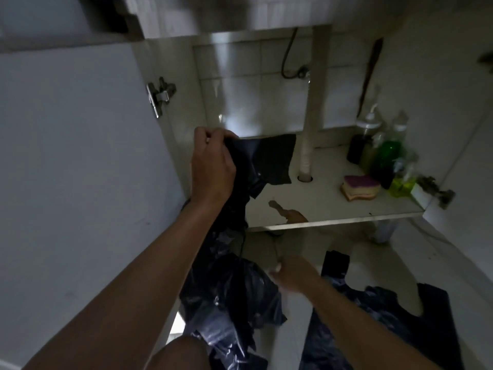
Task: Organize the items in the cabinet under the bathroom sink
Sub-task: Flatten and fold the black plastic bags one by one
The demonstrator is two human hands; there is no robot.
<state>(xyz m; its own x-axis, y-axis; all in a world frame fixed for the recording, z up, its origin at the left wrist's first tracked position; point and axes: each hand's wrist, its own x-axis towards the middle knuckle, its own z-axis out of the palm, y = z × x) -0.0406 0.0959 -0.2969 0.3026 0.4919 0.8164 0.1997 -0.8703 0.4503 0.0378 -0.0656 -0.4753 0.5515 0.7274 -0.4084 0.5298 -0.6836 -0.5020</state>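
My left hand [212, 164] is raised at the left of the open cabinet and grips the top of a black plastic bag [264, 161]. The bag hangs down past the shelf edge into a crumpled heap [232, 295] by my knee. My right hand [293, 273] is lower, in front of the cabinet, blurred; its fingers look curled near the hanging plastic, and whether it holds anything is unclear. On the cabinet floor [333, 206] at the right lie a purple and yellow sponge [360, 186] and several bottles [386, 156].
A white drain pipe [306, 145] drops through a hole in the cabinet floor. The left door [74, 156] stands open with its hinge [160, 94] showing. More black bags [386, 316] lie on the floor at the right. A brown stain [290, 213] marks the shelf front.
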